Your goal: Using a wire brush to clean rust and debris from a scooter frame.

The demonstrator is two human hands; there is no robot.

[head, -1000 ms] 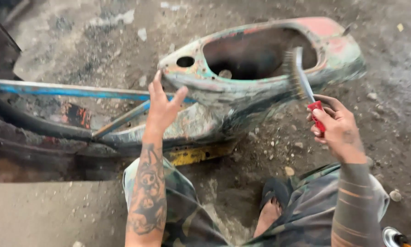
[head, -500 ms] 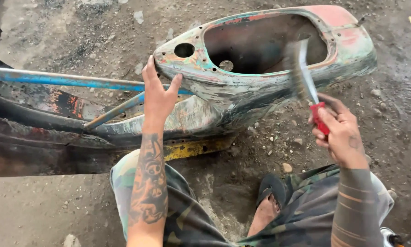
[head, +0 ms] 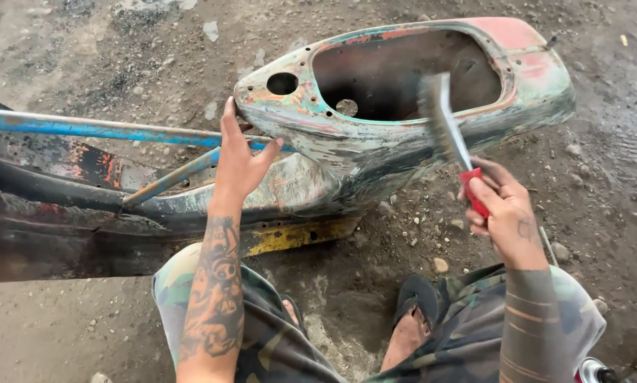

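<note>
An old scooter body shell (head: pixel 375 152), its paint worn to patches of teal, red and bare metal, lies on the ground in front of me. My left hand (head: pixel 239 159) rests flat against its side near the front, fingers spread, beside a blue tube (head: pixel 105 129). My right hand (head: pixel 499 209) grips the red handle of a wire brush (head: pixel 442 117). The brush bristles are blurred against the right rim of the shell's large opening.
Gravel and loose stones cover the dirty concrete floor (head: pixel 616 142). A dark rusted floorboard section (head: pixel 56 213) with a yellow edge (head: pixel 297 237) extends left. My camouflage-trousered knees and a sandalled foot (head: pixel 414 312) are below. A metal object (head: pixel 602 370) sits at the bottom right corner.
The wire brush has shifted slightly along the shell's rim, staying blurred with motion. My left hand has stayed pressed on the shell. The view has drifted a little.
</note>
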